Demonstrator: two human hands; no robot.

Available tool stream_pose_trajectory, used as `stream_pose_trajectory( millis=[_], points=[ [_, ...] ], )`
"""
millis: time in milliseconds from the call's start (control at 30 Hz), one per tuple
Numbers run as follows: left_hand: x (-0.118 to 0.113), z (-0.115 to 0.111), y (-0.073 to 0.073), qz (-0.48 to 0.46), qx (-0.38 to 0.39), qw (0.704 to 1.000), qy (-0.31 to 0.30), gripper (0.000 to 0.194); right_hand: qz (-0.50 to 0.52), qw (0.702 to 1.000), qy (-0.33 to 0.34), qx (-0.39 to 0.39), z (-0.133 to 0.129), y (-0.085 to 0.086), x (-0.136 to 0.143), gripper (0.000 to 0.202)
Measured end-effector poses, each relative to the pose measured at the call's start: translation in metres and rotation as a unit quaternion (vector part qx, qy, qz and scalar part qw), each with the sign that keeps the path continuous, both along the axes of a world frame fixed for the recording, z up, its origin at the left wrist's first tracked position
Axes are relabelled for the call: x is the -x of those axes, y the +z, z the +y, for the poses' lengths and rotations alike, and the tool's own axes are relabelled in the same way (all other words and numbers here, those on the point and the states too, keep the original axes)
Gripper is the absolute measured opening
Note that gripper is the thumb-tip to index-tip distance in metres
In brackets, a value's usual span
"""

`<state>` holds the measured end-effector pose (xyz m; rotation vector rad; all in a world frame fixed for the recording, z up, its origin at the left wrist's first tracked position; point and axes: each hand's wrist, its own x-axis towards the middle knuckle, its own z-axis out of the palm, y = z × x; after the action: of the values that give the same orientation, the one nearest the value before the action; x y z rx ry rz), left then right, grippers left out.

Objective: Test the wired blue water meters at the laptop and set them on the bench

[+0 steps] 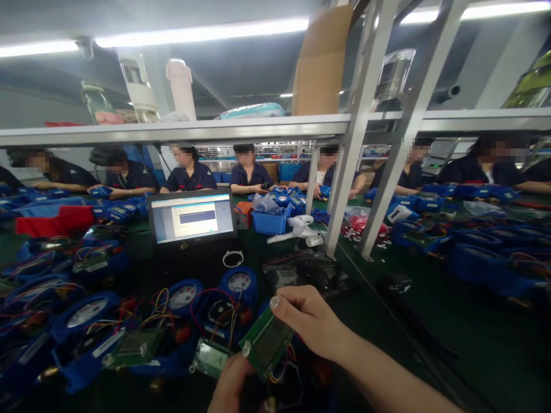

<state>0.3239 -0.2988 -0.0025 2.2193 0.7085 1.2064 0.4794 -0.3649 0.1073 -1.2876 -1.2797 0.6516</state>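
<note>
While co-workers in dark blue shirts, one of them a person (248, 175) seated beyond the laptop (191, 220), bend over the far side of a crowded bench, a worker on the near side holds a green circuit board (267, 342) between two bare hands, low over the dark benchtop (344, 367). Neither hand is nearer, since both appear to meet the board: the right hand (307, 322) comes in from the right at its far end, thumb pressed flat near the corner and the other fingers tucked behind, pinching it; the left hand (232, 383) lies at its near left end, though from here one cannot tell whether those fingertips are pinching or merely propping it. Longer one way than the other, the board slants from near left to far right, pointing away toward the right thumb, its dark display tilted up toward the worker. Coloured wires (278, 376) drop from its near edge into the shadows below. Just left of the left hand lies a smaller lit display (210, 358), with blue meters (239, 282) beyond it.
</note>
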Motion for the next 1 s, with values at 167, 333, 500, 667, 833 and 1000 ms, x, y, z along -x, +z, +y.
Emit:
stream_pose_trajectory(
  millis=[167,333,500,667,833,1000],
  points=[
    [-0.006,0.048,-0.024,-0.014,0.032,0.995,-0.091,0.028,-0.005,1.000,-0.003,0.007,-0.001,-0.001,0.000,0.058],
    [-0.001,0.081,-0.038,-0.014,0.085,0.978,-0.191,0.031,-0.011,1.000,-0.006,-0.002,0.000,0.001,0.000,0.059],
    [-0.003,0.066,-0.046,-0.002,0.123,0.971,-0.204,0.028,-0.001,1.000,-0.001,-0.001,0.000,0.000,0.000,0.058],
    [-0.002,0.034,-0.064,-0.083,0.030,0.995,-0.040,0.025,-0.002,1.000,-0.002,0.005,0.000,0.000,0.000,0.059],
    [-0.003,0.037,-0.066,-0.079,-0.027,0.995,-0.046,0.026,-0.001,1.000,0.002,-0.003,0.000,0.003,0.000,0.060],
    [-0.011,0.048,-0.042,-0.064,-0.005,0.993,-0.094,0.029,-0.002,1.000,0.001,-0.001,0.000,0.002,0.000,0.060]
  ],
)
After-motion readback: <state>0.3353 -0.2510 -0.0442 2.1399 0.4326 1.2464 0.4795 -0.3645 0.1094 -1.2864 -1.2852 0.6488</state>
